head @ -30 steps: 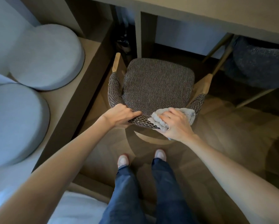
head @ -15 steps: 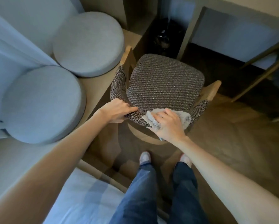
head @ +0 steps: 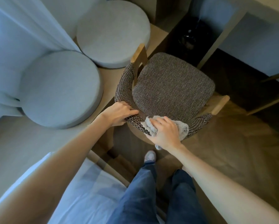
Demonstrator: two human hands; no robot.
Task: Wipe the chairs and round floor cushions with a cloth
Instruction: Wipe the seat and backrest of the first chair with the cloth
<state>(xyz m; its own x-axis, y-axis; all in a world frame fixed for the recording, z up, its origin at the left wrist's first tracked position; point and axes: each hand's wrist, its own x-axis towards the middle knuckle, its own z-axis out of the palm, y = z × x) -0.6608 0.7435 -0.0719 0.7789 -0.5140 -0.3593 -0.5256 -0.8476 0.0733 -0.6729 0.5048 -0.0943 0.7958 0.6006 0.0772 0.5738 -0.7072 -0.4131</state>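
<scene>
Chair [head: 172, 88] with a tweed seat stands on the wooden floor [head: 232, 151]. Left hand [head: 119, 113] grips its curved backrest [head: 124, 84]; right hand [head: 165, 133], just beside, clutches a crumpled grey cloth [head: 183, 129] pressed against the same backrest.

The chair [head: 172, 88] is covered in coarse, nubby brown-grey weave, matt and rough; its arm tips [head: 220, 105] are pale smooth wood. The cloth [head: 183, 129] is soft, looped terry. The cushions [head: 61, 89] wear fine, smooth matt fabric. The floor [head: 232, 151] is wood with a low sheen.
</scene>
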